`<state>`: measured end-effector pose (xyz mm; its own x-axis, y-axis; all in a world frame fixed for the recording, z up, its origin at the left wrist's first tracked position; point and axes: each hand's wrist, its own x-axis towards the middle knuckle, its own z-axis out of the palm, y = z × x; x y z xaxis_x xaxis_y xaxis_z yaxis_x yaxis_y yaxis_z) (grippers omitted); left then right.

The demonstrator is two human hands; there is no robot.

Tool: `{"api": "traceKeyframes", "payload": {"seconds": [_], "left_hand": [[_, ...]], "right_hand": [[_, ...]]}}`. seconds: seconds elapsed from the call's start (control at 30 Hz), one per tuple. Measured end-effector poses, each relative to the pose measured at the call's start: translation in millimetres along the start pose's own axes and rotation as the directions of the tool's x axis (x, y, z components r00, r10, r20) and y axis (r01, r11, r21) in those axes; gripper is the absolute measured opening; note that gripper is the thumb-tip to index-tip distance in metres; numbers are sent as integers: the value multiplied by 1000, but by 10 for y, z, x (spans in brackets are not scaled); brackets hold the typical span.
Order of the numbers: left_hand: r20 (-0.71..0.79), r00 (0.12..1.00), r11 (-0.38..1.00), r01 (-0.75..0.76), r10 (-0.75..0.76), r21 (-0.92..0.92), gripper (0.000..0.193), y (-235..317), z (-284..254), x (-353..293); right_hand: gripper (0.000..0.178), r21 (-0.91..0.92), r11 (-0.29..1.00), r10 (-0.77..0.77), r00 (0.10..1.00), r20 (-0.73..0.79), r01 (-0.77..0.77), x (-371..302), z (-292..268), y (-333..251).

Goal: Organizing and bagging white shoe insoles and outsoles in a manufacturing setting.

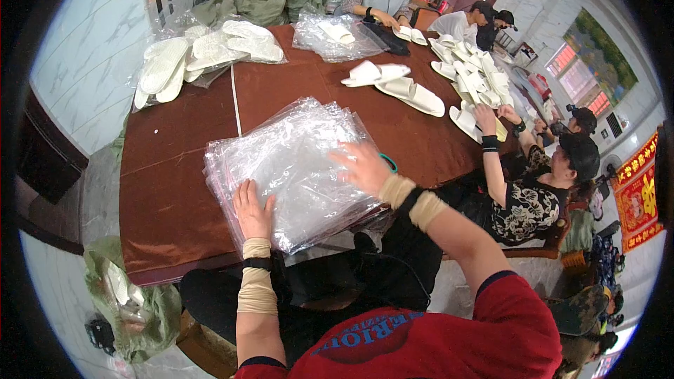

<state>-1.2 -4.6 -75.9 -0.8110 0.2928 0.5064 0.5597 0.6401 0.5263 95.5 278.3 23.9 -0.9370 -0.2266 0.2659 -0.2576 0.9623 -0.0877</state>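
Note:
A stack of clear plastic bags (295, 147) lies on the near part of the brown-covered table. My left hand (253, 212) rests flat on the stack's near left part, fingers stretched out. Over its right side, my right hand (366, 168) is slightly blurred, with fingers apart and nothing seen in them. I cannot tell whether it touches the top bag. A teal loop (388, 162) shows just beyond my right wrist; the rest of that object is hidden. Past the stack lie loose white slippers (414, 95), away from both hands.
Bagged white slippers (165, 70) sit at the table's far left, and a slipper in a bag (337, 33) at the back. A slipper pile (474, 70) fills the far right. A co-worker's hands (486, 121) handle slippers at right. A green sack (133, 302) stands on the floor at left.

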Motion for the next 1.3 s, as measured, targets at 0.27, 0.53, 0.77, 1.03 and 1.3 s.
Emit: {"api": "traceKeyframes", "payload": {"seconds": [0.27, 0.53, 0.77, 1.03, 1.3], "left_hand": [[145, 969, 860, 245, -200, -448, 45, -328, -39, 70], [131, 892, 890, 399, -432, 219, 61, -348, -478, 106], [237, 928, 916, 339, -288, -216, 71, -426, -329, 74], [97, 935, 923, 353, -342, -151, 75, -344, -53, -38], [29, 785, 739, 594, -619, -317, 65, -719, -60, 106]], "right_hand": [[56, 37, 989, 140, 985, 98, -144, -607, 466, -94], [52, 146, 936, 330, 943, -41, -322, -787, 507, -36], [51, 307, 845, 484, 870, -89, -439, -787, 494, 72], [50, 178, 796, 604, 774, -188, -578, -776, 629, 240], [52, 111, 742, 669, 720, -187, -661, -748, 710, 277]]}}
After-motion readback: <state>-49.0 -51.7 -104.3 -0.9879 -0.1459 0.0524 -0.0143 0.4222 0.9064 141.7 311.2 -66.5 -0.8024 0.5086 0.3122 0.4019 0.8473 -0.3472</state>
